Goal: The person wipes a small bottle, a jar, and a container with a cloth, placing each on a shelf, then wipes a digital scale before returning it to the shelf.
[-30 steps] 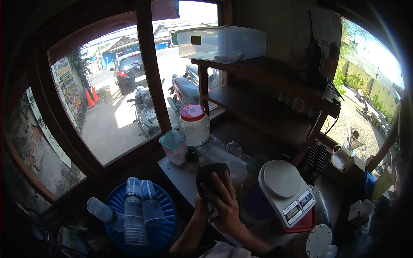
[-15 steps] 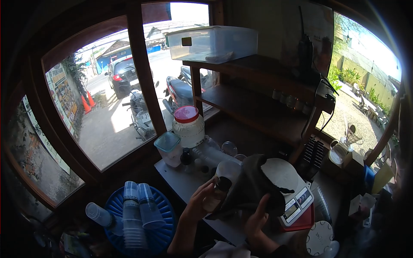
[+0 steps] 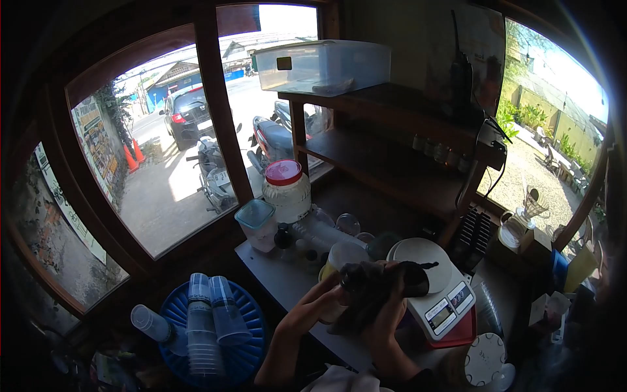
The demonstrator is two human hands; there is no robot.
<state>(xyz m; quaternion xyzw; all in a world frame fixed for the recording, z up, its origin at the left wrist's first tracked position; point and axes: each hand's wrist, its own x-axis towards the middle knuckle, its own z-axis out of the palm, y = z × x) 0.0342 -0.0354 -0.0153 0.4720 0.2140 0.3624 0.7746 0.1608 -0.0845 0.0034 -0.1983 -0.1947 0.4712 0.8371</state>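
My left hand (image 3: 319, 299) is closed around a small bottle, largely hidden now behind the fingers and a dark cloth (image 3: 366, 297). My right hand (image 3: 388, 312) grips that cloth, bunched against the bottle's top. A dark rounded shape beside my right fingers cannot be told apart from the cloth. Just behind the hands stands a translucent plastic cup (image 3: 346, 253). To the right is a kitchen scale (image 3: 450, 308) with a round pale plate (image 3: 424, 255), resting partly over a red tray (image 3: 457, 336).
Stacked plastic cups (image 3: 206, 333) lie on a blue slotted basket (image 3: 171, 307) at lower left. A red-lidded jar (image 3: 286, 196), a teal-lidded container (image 3: 256, 225) and small bottles line the table's back. Behind rises a wooden shelf (image 3: 385, 166) bearing a clear bin (image 3: 326, 68).
The cloth, spread wide before, is gathered up small against the bottle. My right hand has come up and closer to my left, uncovering more of the scale plate.
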